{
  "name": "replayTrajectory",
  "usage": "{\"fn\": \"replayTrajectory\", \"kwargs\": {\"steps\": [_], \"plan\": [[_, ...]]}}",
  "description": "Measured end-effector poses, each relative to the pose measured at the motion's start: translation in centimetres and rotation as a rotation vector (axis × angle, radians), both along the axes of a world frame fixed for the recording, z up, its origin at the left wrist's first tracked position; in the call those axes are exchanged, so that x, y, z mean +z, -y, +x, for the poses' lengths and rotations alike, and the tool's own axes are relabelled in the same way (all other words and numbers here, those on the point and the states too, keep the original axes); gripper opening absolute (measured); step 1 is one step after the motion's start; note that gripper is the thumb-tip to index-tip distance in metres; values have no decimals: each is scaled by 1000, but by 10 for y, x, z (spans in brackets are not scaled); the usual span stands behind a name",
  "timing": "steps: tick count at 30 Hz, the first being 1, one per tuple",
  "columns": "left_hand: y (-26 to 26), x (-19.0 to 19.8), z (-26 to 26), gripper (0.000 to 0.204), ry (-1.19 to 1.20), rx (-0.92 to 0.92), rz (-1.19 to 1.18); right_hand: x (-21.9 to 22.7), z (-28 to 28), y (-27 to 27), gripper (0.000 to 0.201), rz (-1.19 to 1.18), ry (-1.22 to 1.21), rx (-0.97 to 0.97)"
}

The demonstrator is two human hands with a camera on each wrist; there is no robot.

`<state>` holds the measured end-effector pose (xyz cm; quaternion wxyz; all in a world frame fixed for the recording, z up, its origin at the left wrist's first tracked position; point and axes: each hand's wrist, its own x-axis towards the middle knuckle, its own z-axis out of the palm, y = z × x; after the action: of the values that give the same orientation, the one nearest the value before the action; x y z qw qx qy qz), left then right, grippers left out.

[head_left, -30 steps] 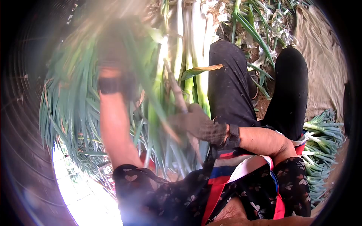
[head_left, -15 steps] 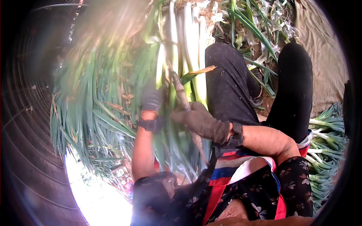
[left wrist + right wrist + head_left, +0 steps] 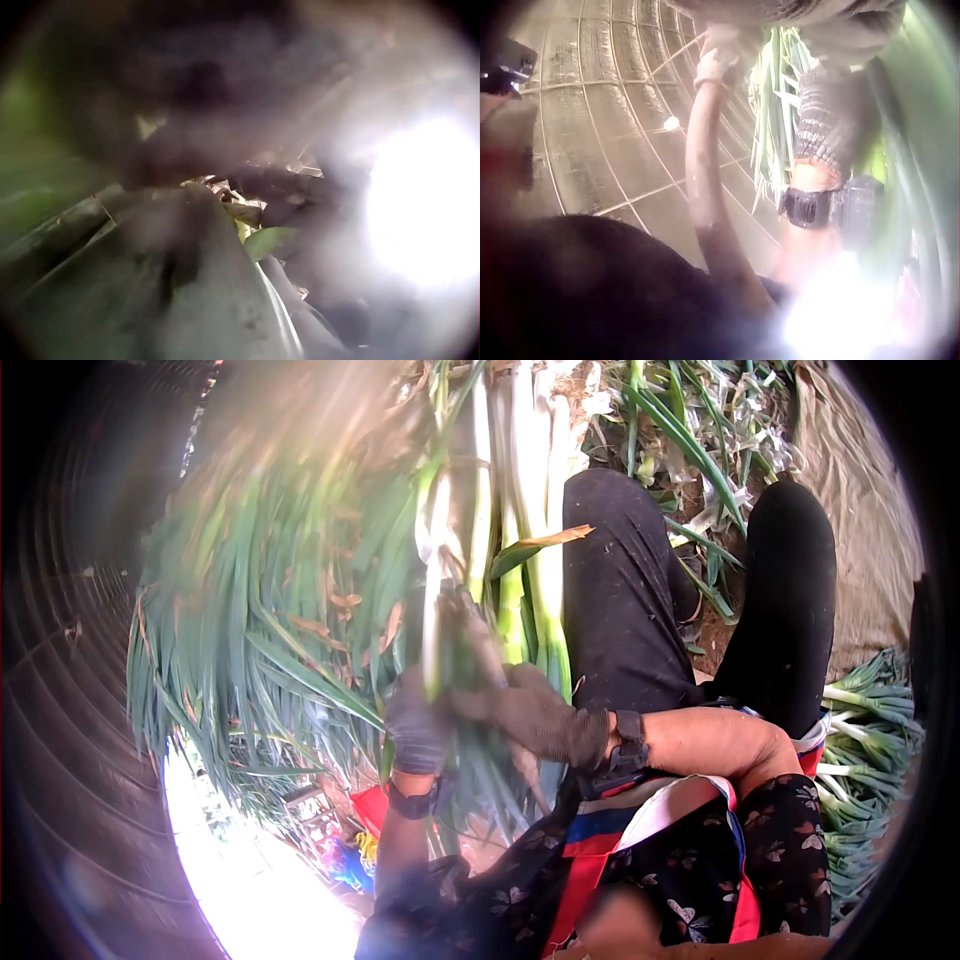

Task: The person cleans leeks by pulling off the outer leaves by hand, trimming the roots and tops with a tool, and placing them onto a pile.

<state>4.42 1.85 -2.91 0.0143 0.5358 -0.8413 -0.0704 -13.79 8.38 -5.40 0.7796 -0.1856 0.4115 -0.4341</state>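
My gloved left hand (image 3: 415,725) grips a green onion (image 3: 432,640), whose white stem points away from me; motion blurs the fingers. Close beside it, my gloved right hand (image 3: 540,715) holds a long, slightly curved wooden stick (image 3: 485,645), which slants past the stem. In the right wrist view the stick (image 3: 705,157) runs down towards the dark clothing, and the left hand (image 3: 829,120) shows behind. Leaves of a big heap of green onions (image 3: 230,620) hang to the left. Thick white-stemmed onions (image 3: 540,575) lie along the leg. The left wrist view is mostly blurred leaves (image 3: 187,285).
Both knees (image 3: 625,570) are bent at centre right. Beyond them lie loose leaves and peelings (image 3: 700,450), with a tan cloth (image 3: 855,520) at far right. More green onions (image 3: 860,760) are stacked beside the right hip. A ribbed, curved wall (image 3: 70,760) stands at left.
My left hand has come from the heap at upper left back towards the body, next to the right hand, with a green onion in it. The right hand still holds the stick, nearly in place.
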Motion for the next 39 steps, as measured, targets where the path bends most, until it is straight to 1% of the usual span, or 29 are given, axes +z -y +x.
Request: {"fn": "replayTrajectory", "kwargs": {"steps": [2,5,8,11,14,17,18,20,21,23,24,26,27,28,29,30,31,33,35,36,38,39], "plan": [[-1,3,-1,36,-41,20,45,6,3,-5,42,-15,-54,50],[1,3,-6,36,66,33,66,7,6,0,33,-80,-159,-35],[-7,5,-7,35,55,61,50,8,7,12,34,-38,-141,-126],[1,-1,3,31,33,-57,7,13,17,4,33,-52,-117,-206],[23,1,8,23,-78,148,197,18,31,-15,34,-41,-124,-58],[33,0,14,16,-476,214,436,30,23,-4,33,34,-118,-16],[36,0,15,14,-611,228,509,29,22,4,32,21,-104,-79],[36,4,19,14,-353,53,406,24,22,20,30,-9,-72,-205],[33,5,22,14,-223,-31,351,21,21,25,29,-17,-94,-201],[31,-9,34,20,-311,-29,360,12,20,33,28,-28,-138,-192],[28,-17,41,23,-355,-25,368,1,22,38,27,-126,-253,-170],[18,-22,50,24,-498,35,578,-23,29,47,27,-363,-523,-149],[14,-23,55,26,-531,53,634,-32,31,51,27,-491,-690,-169],[9,-23,58,27,-564,73,689,-32,27,58,27,-665,-896,-223],[5,-22,61,29,-559,82,694,-31,25,62,28,-841,-1100,-277],[3,-21,62,31,-635,151,752,-29,22,62,29,-591,-830,-204],[0,-18,61,33,-713,224,805,-2,9,60,31,-343,-559,-129],[-9,-10,47,37,-1035,496,1011,12,3,58,34,-74,-246,-91],[-12,-13,51,42,-1201,532,1157,7,7,51,35,-29,-163,-172],[-13,-15,53,44,-1281,551,1231,3,11,45,36,-60,-183,-199],[-12,-19,54,46,-1305,540,1249,2,18,36,37,-124,-219,-249],[-13,-20,54,47,-1319,534,1258,1,17,34,32,-81,-191,-222]]}}
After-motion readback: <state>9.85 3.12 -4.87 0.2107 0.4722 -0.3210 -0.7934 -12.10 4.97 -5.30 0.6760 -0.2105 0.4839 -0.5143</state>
